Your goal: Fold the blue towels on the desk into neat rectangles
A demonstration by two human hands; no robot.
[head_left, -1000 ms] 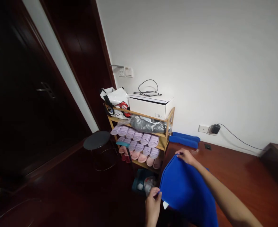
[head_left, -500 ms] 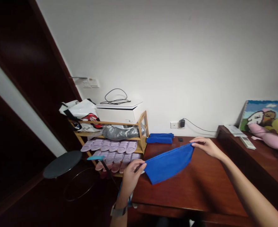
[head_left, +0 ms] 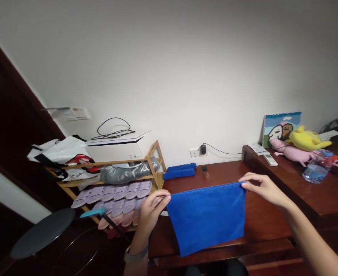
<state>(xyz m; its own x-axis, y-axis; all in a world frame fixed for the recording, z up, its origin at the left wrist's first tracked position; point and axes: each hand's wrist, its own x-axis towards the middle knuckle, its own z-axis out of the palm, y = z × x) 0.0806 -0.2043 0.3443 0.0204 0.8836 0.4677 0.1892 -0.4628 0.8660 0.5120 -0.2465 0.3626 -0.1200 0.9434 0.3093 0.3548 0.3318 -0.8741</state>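
Note:
A blue cloth (head_left: 209, 218) hangs stretched between my two hands, its stitched top edge taut. My left hand (head_left: 154, 207) pinches its upper left corner between thumb and fingers. The upper right corner is pinched in my right hand (head_left: 259, 188). Below the hands, the cloth hangs in front of the reddish-brown wooden table (head_left: 272, 222) and covers part of it from sight. Farther back, against the wall, lie folded blue cloths (head_left: 180, 171) on the table.
A wooden rack (head_left: 157, 161) at left holds lilac slippers (head_left: 119, 193), a white box (head_left: 114, 149) and bags. Beside it stands a black round stool (head_left: 43, 234). On the right-hand counter are a water bottle (head_left: 318, 168), plush toys (head_left: 308, 138) and a remote (head_left: 270, 160).
The cloth, tilted and billowed earlier, now hangs flatter and squarer. Both hands have come lower and nearer, the top edge more level. My view has turned to the right.

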